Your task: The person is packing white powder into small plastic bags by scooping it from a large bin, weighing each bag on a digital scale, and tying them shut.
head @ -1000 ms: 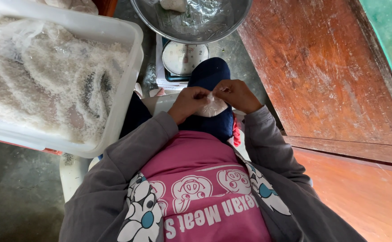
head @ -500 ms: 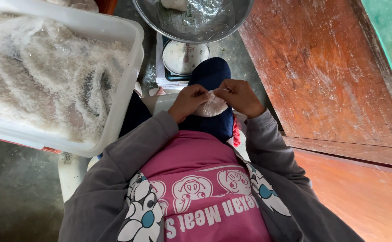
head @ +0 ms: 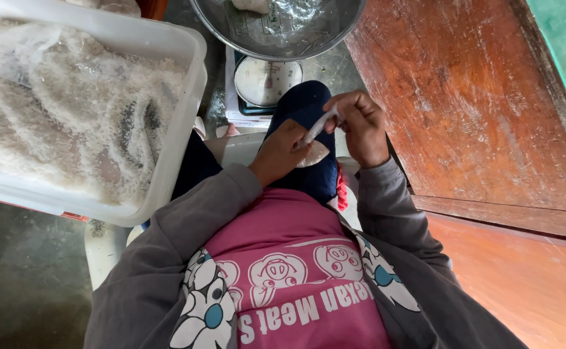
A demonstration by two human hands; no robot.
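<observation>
A: State the position of each hand.

B: The left hand (head: 281,152) rests over the knee and supports a thin, pale round wrapper (head: 314,154) lying on the dark blue trouser leg (head: 305,110). The right hand (head: 359,123) is raised just beside it, pinching a pale strip (head: 317,127) that runs down to the wrapper.

A: List the surrounding items.

B: A white plastic tub (head: 189,97) holding a pale, shredded white mass sits at the left. A metal bowl (head: 334,29) stands above the knee on a dial scale (head: 266,81). A worn reddish wooden surface (head: 470,110) lies at the right. The person wears a grey jacket (head: 166,258) over a pink shirt (head: 283,258).
</observation>
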